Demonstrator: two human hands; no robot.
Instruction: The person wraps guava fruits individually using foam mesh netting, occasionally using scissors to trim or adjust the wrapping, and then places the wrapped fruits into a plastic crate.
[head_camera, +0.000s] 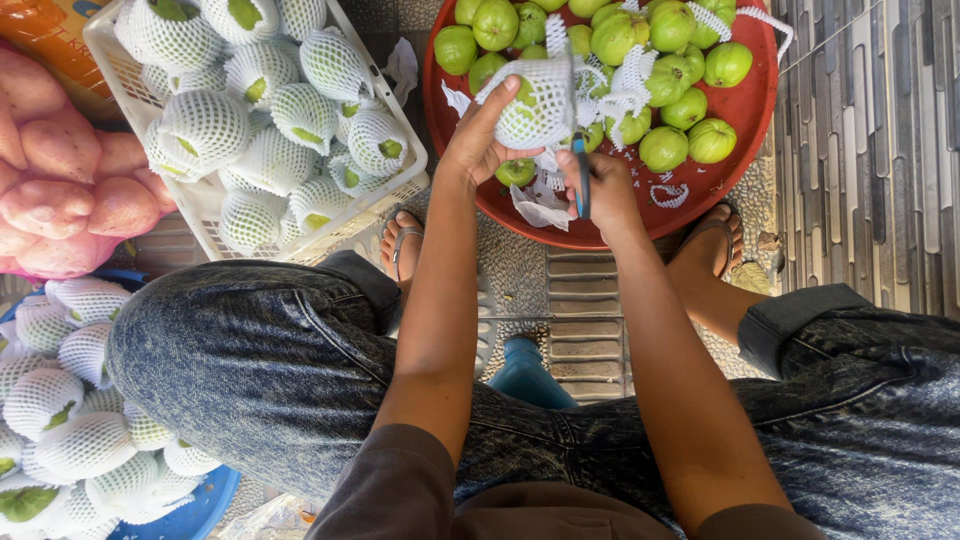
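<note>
Left hand (478, 140): closed around a green fruit in a white foam net (535, 100), gripping it from the side so the net's top stayed free for the blade.
Right hand (600, 190): fingers clamped on blue-handled scissors (581, 175), just beside the left hand, blades pointing up into the net.
Held fruit: raised over the near rim of the red tray (755, 120), so trimmings fell inside it.
Beyond the hands: bare green fruits (690, 60) heaped in the tray with loose net scraps (625, 90) among them.
Left of the hands: a white crate (405, 175) packed with netted fruits.
Near the left knee: a blue basin (200, 500) of more netted fruits; pink sacks (60, 170) further out.
</note>
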